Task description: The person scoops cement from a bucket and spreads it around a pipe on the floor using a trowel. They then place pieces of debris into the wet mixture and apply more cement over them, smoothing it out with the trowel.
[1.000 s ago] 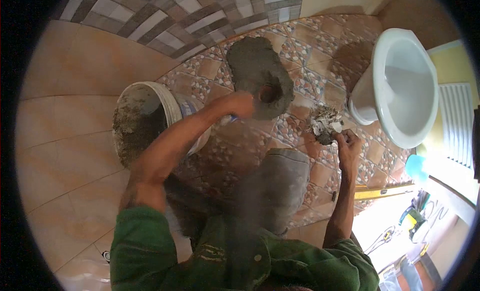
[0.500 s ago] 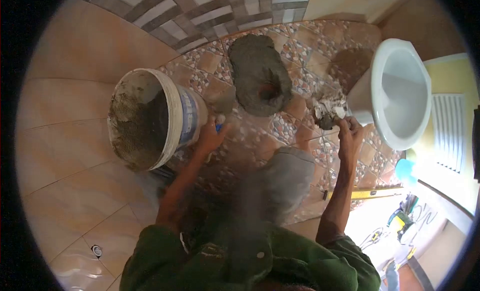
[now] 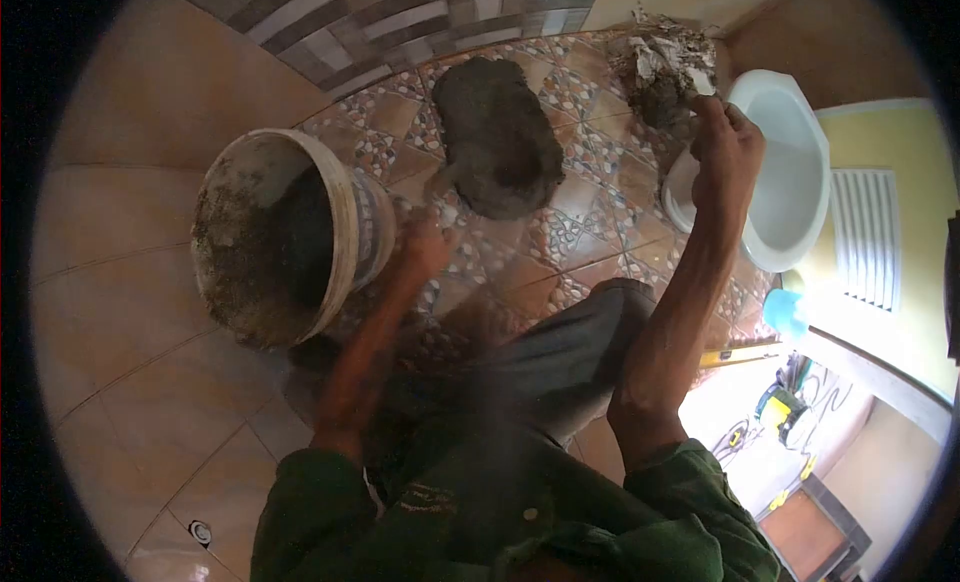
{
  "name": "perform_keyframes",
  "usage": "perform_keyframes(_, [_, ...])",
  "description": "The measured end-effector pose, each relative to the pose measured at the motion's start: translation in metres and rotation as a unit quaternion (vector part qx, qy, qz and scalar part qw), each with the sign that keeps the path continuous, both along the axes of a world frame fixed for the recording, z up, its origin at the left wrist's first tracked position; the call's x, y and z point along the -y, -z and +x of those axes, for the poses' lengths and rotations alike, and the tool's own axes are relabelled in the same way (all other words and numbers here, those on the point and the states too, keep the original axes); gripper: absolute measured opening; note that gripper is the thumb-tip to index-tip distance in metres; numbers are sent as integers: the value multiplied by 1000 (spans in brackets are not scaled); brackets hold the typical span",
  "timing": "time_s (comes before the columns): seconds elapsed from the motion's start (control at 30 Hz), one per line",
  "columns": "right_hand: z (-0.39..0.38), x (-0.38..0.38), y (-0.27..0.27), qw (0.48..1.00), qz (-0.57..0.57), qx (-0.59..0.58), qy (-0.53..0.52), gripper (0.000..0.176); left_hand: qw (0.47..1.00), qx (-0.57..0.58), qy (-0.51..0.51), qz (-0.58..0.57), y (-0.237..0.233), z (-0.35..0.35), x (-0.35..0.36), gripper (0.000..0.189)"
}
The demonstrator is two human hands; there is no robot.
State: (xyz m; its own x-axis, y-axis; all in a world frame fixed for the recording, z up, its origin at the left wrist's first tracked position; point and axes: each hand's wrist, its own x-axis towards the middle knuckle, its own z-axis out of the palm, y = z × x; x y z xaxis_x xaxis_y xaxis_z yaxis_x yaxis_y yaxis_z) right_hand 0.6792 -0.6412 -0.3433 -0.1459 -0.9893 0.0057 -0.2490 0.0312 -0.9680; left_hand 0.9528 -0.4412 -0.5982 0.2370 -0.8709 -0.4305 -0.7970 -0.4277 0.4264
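My left hand (image 3: 425,250), smeared by motion, is closed round a trowel beside the bucket; the blade (image 3: 413,188) is a blurred grey shape over the tiles. The white bucket (image 3: 342,232) lies tipped with its mouth to the left, its inside coated in grey mortar. My right hand (image 3: 728,147) is closed on a crumpled, mortar-smeared whitish rag or bag (image 3: 665,72), whose exact kind I cannot make out. That bundle is near the wall, left of the white toilet bowl (image 3: 822,172). A patch of wet mortar (image 3: 490,112) with a hollow lies on the floor between my hands.
Patterned floor tiles (image 3: 585,222) surround the mortar. A floor drain (image 3: 200,532) is at lower left. On the right are a yellow spirit level (image 3: 740,355), a light-blue object (image 3: 785,312), and a green-and-yellow tool with cables (image 3: 780,410) beyond the doorway.
My right hand has moved up and away, carrying the crumpled bundle towards the back wall. My left hand stays by the bucket with the trowel. My knee has shifted, and the view has moved slightly.
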Motion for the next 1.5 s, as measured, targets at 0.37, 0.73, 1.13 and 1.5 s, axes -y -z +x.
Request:
perform_keyframes(0.37, [-38, 3, 55, 997, 23, -71, 23, 30, 994, 76, 44, -59, 3, 4, 19, 60])
perform_keyframes(0.73, [-42, 13, 72, 999, -10, -34, 30, 23, 994, -46, -66, 69, 3, -64, -24, 62])
perform_keyframes(1.13, [-44, 17, 75, 996, 11, -79, 45, 35, 991, -65, -5, 114, -37, -113, -11, 73])
perform_keyframes(1.5, [-43, 14, 73, 993, 5, -101, 60, 27, 986, -130, -105, -18, -7, -131, -9, 75])
